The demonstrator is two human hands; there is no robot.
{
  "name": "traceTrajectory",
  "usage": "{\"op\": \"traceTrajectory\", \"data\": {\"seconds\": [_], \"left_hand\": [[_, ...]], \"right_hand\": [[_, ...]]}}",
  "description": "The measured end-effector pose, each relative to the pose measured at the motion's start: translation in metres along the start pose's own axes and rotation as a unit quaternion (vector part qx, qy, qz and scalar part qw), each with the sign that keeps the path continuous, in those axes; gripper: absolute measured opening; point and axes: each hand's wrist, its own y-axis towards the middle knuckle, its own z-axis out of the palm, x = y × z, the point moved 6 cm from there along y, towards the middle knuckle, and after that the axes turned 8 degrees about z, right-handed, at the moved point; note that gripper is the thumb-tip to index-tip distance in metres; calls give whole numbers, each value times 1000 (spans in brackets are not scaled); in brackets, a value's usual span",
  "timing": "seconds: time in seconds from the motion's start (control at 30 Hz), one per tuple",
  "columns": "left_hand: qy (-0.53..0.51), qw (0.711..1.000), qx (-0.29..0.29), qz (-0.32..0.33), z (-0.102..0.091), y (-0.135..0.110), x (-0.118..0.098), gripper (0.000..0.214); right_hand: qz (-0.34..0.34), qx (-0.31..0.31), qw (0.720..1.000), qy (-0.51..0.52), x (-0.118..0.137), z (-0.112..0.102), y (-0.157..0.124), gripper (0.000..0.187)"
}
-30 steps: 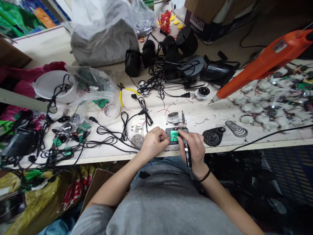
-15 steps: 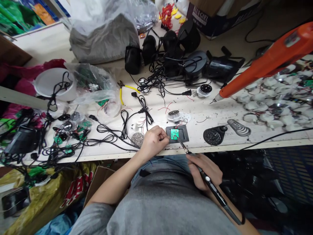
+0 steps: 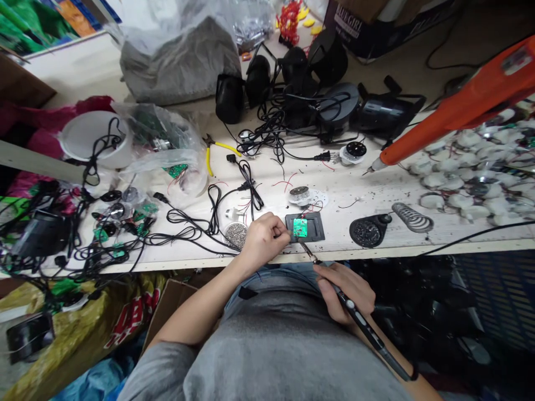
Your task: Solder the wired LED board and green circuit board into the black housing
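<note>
My right hand [image 3: 346, 292] grips a black soldering iron [image 3: 363, 323], its metal tip pointing up and left to the lower edge of a small green circuit board [image 3: 300, 226]. The board lies on a black rectangular tray [image 3: 316, 227] near the bench's front edge. Just left of the tray, my left hand [image 3: 265, 240] is closed in a pinch; whatever lies between its fingertips is too small to make out. Behind the board sits a round white part with a dark disc face [image 3: 299, 194], thin red wires running between them.
Left of my left hand are a dish of metal granules [image 3: 235, 235] and tangled black cords [image 3: 213, 214]. To the right lie a black round holder [image 3: 368, 230] and a coil spring [image 3: 413, 217]. An orange power screwdriver [image 3: 451, 120] hangs in from the right. Yellow-handled cutters [image 3: 209, 161] lie farther back.
The soldering iron's tip has shifted slightly left and down, from over the board to its lower edge. My left hand stays pinched in nearly the same place.
</note>
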Motion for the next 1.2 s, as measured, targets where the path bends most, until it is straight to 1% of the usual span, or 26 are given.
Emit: {"op": "traceTrajectory", "data": {"seconds": [0.23,0.63,0.87,1.03,1.2], "left_hand": [[-6,1000,-3,-1,1,0,-1,24],[-3,1000,7,-2,3,0,-1,24],[1,1000,6,1,2,0,-3,23],[-1,1000,2,7,2,0,-4,24],[4,1000,0,7,2,0,-3,24]], "right_hand": [[0,6,1000,-2,0,2,-2,27],[6,31,1000,-2,-5,4,-6,29],[-19,7,1000,-12,-2,6,-4,26],[-9,9,1000,5,-5,0,-7,34],[14,6,1000,-1,-8,-5,-9,41]]}}
